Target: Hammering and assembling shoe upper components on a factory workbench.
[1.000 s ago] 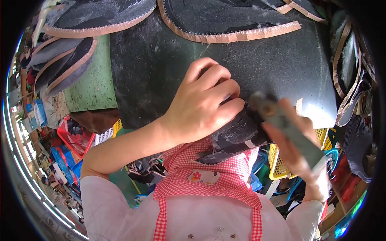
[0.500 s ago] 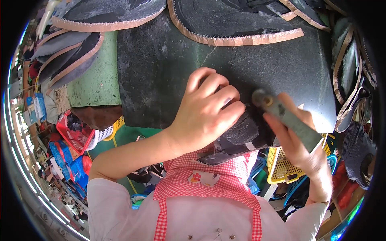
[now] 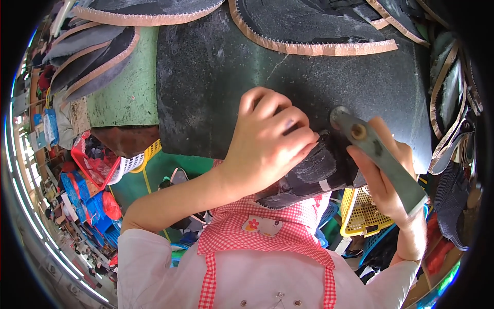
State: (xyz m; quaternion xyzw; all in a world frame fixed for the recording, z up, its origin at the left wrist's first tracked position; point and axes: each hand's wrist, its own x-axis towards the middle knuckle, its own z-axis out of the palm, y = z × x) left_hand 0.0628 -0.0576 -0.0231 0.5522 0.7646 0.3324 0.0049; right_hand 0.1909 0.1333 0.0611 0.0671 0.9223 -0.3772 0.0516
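My left hand [image 3: 270, 147] is curled over the near edge of the black board, its fingers bent and closed on a dark shoe upper [image 3: 309, 172]. The upper's black fabric has pale dusty smears and a small light tab, and it hangs over the edge toward my apron. My right hand [image 3: 388, 175] grips a hammer [image 3: 383, 162], whose grey metal head has a round face at one end and a flat wedge at the other. The handle is mostly hidden beneath the head and fingers. The round face is just beyond the upper, close to the board; contact cannot be made out.
The black board [image 3: 206, 103] lies over a green surface [image 3: 123, 98]. Dark pieces with tan stitched edging [image 3: 309, 49] lie along its far side, and more hang at the right [image 3: 445, 98]. Below are a yellow basket [image 3: 360, 213] and a red basket [image 3: 95, 159].
The hammer, blurred before, is now sharper and slightly farther right and nearer me. My left hand keeps its hold on the upper. The whole view has shifted a little.
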